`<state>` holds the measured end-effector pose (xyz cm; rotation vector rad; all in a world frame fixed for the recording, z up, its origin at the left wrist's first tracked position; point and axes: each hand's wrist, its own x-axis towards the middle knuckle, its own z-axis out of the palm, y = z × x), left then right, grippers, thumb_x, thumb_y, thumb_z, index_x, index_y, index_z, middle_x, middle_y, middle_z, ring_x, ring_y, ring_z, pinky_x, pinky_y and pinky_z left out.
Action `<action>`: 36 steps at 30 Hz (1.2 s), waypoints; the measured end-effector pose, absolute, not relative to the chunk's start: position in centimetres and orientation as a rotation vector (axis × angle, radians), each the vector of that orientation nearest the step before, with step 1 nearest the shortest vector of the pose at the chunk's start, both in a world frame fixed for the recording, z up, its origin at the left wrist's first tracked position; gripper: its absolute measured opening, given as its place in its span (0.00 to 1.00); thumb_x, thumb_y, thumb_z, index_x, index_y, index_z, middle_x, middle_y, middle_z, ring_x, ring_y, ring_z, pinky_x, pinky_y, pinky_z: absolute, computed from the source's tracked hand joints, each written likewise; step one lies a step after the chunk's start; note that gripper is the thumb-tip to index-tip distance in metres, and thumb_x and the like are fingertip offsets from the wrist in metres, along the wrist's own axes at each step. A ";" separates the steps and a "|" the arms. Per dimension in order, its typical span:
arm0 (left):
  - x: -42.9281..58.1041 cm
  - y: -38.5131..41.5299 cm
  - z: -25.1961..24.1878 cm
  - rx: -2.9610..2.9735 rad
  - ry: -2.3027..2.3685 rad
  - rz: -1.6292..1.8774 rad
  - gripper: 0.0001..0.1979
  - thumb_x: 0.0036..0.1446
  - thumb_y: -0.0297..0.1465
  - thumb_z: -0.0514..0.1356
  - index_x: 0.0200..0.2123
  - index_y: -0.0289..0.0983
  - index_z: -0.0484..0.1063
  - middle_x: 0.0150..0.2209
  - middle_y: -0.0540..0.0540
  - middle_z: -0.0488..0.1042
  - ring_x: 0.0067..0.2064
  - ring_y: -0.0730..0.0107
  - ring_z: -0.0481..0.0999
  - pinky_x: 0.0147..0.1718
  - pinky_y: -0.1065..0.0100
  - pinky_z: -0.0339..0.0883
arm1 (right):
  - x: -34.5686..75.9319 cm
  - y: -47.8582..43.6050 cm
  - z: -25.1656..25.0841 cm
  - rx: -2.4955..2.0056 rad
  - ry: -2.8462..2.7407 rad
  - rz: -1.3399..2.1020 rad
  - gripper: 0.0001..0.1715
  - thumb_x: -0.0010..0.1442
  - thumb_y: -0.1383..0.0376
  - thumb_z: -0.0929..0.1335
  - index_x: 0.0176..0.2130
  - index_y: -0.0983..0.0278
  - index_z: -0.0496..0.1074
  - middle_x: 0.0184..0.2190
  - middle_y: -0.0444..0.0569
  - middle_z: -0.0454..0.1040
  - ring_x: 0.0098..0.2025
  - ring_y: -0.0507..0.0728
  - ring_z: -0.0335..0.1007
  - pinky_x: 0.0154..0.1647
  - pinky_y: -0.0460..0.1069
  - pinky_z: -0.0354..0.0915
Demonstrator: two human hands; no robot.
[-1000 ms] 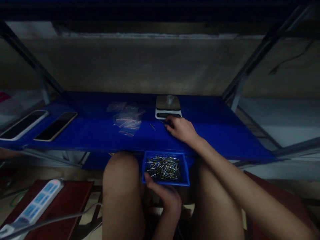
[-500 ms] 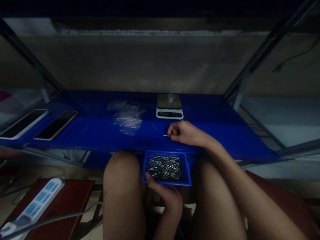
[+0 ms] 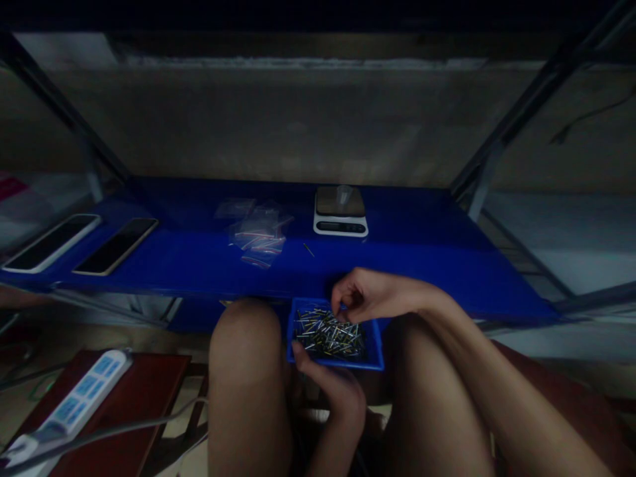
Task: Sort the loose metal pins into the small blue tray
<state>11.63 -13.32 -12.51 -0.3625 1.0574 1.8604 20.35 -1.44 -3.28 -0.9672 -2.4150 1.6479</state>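
Note:
My left hand (image 3: 328, 384) grips the near side of a blue tray (image 3: 380, 344), thumb over the rim, above my lap. Many thin metal pins (image 3: 328, 334), silvery and yellowish, fill the tray. Over the tray's back edge is my right hand (image 3: 342, 311), its fingers pinched together at the pins; what is between the fingertips is too small to make out. On the blue table (image 3: 189, 265) lies a single pin (image 3: 309, 250). Behind it a white scale (image 3: 340, 226) carries a small clear cup (image 3: 344, 195). Clear zip bags (image 3: 261, 232) lie in a pile left of the scale.
Two phones, one white-edged (image 3: 52, 244) and one gold-edged (image 3: 116, 246), lie at the table's left. Metal frame legs (image 3: 479, 189) stand at both sides. A white power strip (image 3: 74, 404) rests on a red-brown stool (image 3: 124, 411) at lower left.
My right hand has moved from the tabletop down toward me to the tray. The pin that lay by its fingertips on the table no longer shows there. The view has shifted slightly.

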 end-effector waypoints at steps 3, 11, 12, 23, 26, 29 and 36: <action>11.7 -13.3 -12.7 -0.344 1.064 1.863 0.35 0.63 0.58 0.55 0.61 0.41 0.73 0.60 0.40 0.78 0.63 0.50 0.76 0.57 0.57 0.74 | 20.2 -1.6 -3.4 -1.011 -2.443 1.608 0.11 0.52 0.67 0.73 0.37 0.68 0.81 0.24 0.40 0.68 0.27 0.48 0.60 0.26 0.43 0.54; 11.6 -13.4 -12.9 -0.344 1.054 1.878 0.35 0.62 0.58 0.56 0.62 0.42 0.73 0.60 0.41 0.78 0.62 0.50 0.76 0.57 0.57 0.75 | 19.7 -1.8 -3.3 -1.051 -2.500 1.529 0.12 0.51 0.69 0.73 0.38 0.67 0.82 0.24 0.40 0.69 0.26 0.48 0.62 0.25 0.43 0.54; 11.6 -13.4 -12.8 -0.343 1.055 1.876 0.35 0.62 0.57 0.56 0.62 0.42 0.73 0.60 0.41 0.77 0.63 0.50 0.76 0.57 0.57 0.75 | 19.7 -1.8 -3.3 -1.044 -2.501 1.515 0.11 0.52 0.68 0.73 0.38 0.67 0.83 0.24 0.40 0.69 0.26 0.48 0.62 0.25 0.43 0.54; 11.8 -13.4 -12.4 -0.417 1.081 1.851 0.35 0.61 0.57 0.58 0.62 0.42 0.73 0.62 0.40 0.76 0.65 0.48 0.74 0.57 0.56 0.75 | 17.5 0.7 -4.1 -1.267 -2.160 0.912 0.12 0.64 0.61 0.71 0.45 0.65 0.79 0.27 0.42 0.74 0.27 0.49 0.66 0.30 0.46 0.57; 11.7 -13.4 -12.4 -0.427 1.086 1.861 0.34 0.61 0.56 0.59 0.62 0.42 0.73 0.62 0.40 0.76 0.65 0.48 0.73 0.57 0.56 0.75 | 15.6 2.6 -4.7 -1.476 -2.130 0.591 0.20 0.64 0.58 0.73 0.52 0.64 0.76 0.33 0.45 0.79 0.34 0.53 0.73 0.35 0.47 0.59; 11.7 -13.4 -12.4 -0.413 1.083 1.874 0.34 0.61 0.56 0.59 0.64 0.43 0.71 0.63 0.40 0.75 0.65 0.48 0.74 0.57 0.55 0.75 | 14.0 3.9 -4.9 -1.599 -2.204 0.521 0.18 0.65 0.60 0.72 0.52 0.63 0.76 0.36 0.47 0.80 0.39 0.56 0.75 0.36 0.48 0.60; 11.7 -13.5 -12.4 -0.405 1.096 1.818 0.35 0.61 0.58 0.57 0.61 0.42 0.73 0.62 0.40 0.76 0.64 0.49 0.75 0.58 0.56 0.75 | 15.9 2.7 -3.5 -1.528 -2.349 0.815 0.05 0.55 0.69 0.74 0.36 0.65 0.78 0.31 0.46 0.79 0.31 0.51 0.71 0.31 0.45 0.59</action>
